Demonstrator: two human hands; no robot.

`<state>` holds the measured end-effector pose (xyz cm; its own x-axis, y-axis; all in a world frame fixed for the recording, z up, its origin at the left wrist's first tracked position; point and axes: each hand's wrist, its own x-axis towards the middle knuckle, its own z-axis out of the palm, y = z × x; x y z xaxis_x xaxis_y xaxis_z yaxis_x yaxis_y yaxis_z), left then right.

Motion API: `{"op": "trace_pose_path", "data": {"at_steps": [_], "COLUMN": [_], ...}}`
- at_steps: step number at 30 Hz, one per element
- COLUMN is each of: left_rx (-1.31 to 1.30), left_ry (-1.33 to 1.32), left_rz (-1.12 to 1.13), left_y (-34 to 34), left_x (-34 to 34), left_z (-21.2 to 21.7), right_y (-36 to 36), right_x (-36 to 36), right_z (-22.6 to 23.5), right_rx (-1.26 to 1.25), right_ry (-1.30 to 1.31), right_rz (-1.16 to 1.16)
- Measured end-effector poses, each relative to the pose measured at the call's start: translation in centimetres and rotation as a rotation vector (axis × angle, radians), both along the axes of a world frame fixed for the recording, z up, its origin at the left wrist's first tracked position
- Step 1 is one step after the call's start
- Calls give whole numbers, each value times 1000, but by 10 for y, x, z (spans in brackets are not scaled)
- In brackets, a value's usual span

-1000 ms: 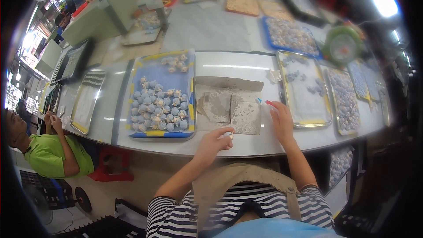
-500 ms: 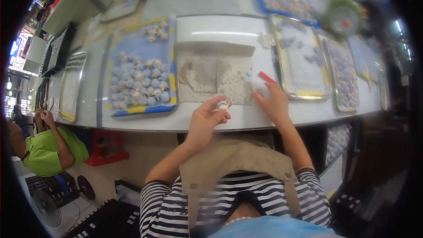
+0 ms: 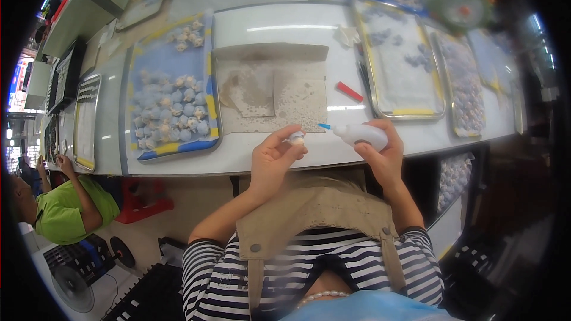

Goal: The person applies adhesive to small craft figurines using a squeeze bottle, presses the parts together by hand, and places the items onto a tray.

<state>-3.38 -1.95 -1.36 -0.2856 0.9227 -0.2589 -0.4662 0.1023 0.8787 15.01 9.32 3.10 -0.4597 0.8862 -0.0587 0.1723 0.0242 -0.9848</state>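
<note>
The left hand (image 3: 272, 160) pinches a small blue-and-cream piece (image 3: 297, 138) between its fingers, above the counter (image 3: 324, 156) near its edge; the right hand (image 3: 385, 151) grips a white squeeze bottle (image 3: 360, 132), its blue nozzle tip (image 3: 324, 126) aimed at the piece but apart. Too hard a squeeze could spill liquid onto the fingers; a loose pinch could drop the piece. Beyond lie stained cardboard (image 3: 302, 106), a red bar (image 3: 350, 91) and, leftward, a blue tray (image 3: 181, 151) of similar pieces.
</note>
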Motion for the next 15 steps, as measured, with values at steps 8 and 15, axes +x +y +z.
{"op": "trace_pose_path", "data": {"at_steps": [8,15], "left_rx": [-23,-12], "left_ry": [51,-19], "left_rz": [28,51], "left_y": [1,-7], "left_x": [-3,-14], "left_z": [0,0], "right_y": [-1,-10], "right_x": [-7,-25], "right_z": [10,13], "right_rx": [476,676], "right_ry": [-83,-178], "right_rz": [137,132]}}
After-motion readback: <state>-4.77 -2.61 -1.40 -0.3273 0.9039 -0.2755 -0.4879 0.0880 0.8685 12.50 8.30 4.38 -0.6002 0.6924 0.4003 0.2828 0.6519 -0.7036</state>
